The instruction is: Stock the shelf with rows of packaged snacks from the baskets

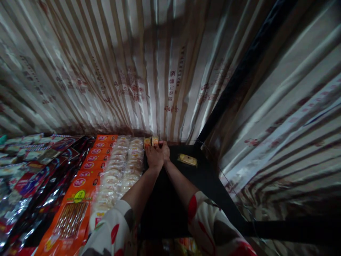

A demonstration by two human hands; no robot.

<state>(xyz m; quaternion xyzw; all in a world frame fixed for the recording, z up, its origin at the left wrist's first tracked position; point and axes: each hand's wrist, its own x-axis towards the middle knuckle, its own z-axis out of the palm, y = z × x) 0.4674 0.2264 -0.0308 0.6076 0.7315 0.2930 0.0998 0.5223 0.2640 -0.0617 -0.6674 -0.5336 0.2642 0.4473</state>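
Note:
My left hand [155, 156] and my right hand [165, 152] are close together at the back of a dark shelf [165, 206]. Their fingers close on small yellow wrapped snack packs [151, 142] lined up against the back, partly hidden by the hands. To the right, apart from both hands, a single yellow wrapped snack [187, 160] lies flat on the shelf. Just left of my left hand run rows of clear packs with pale round pieces [135, 156].
Orange snack bags [77, 192] overlap in a row further left, beside dark shiny packets [45, 192]. Printed, pleated sheeting [149, 71] hangs behind the shelf and along the right. A black post [226, 99] stands at the back corner. Colourful packets [186, 245] show below the front edge.

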